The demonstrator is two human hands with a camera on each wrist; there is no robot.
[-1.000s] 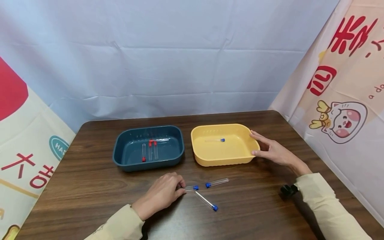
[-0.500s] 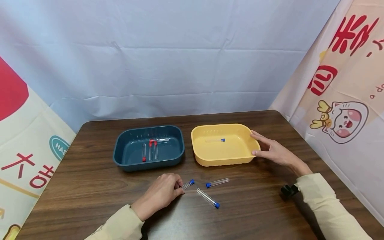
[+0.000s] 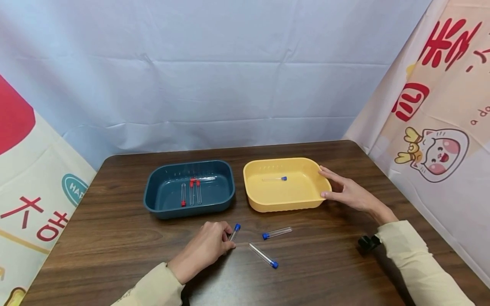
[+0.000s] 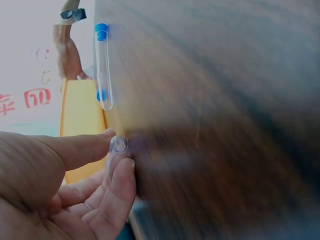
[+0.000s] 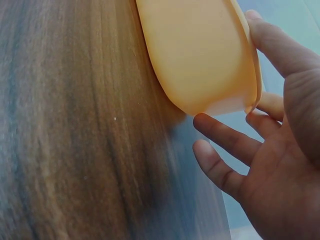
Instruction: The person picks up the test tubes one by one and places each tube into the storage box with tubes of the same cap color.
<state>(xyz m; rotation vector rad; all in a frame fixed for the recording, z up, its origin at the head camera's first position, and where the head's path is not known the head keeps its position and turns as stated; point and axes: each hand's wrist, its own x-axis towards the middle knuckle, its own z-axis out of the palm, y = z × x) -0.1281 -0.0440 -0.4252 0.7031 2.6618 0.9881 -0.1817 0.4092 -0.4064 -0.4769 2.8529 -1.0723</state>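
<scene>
In the head view my left hand (image 3: 210,241) pinches a clear test tube (image 3: 235,232) with a blue cap, the cap pointing away from me. Its round clear end shows between thumb and fingertips in the left wrist view. Two more blue-capped test tubes lie on the table to the right of this hand: one tube (image 3: 278,232) farther off, one tube (image 3: 263,256) nearer. My right hand (image 3: 350,193) rests against the right end of the yellow bin (image 3: 287,206), thumb and fingers spread at its rim. Inside that bin lies a single blue-capped tube (image 3: 274,179).
Left of the yellow bin stands a dark teal bin (image 3: 189,211), holding several red-capped tubes (image 3: 191,193). Both bins stand on a brown wooden table (image 3: 317,263). A pale cloth (image 3: 229,85) hangs behind the table, with printed cloths at both sides.
The test tube in my left hand has swung from pointing right to pointing away from me. The nearer loose tube has shifted slightly. My right hand stays at the yellow bin.
</scene>
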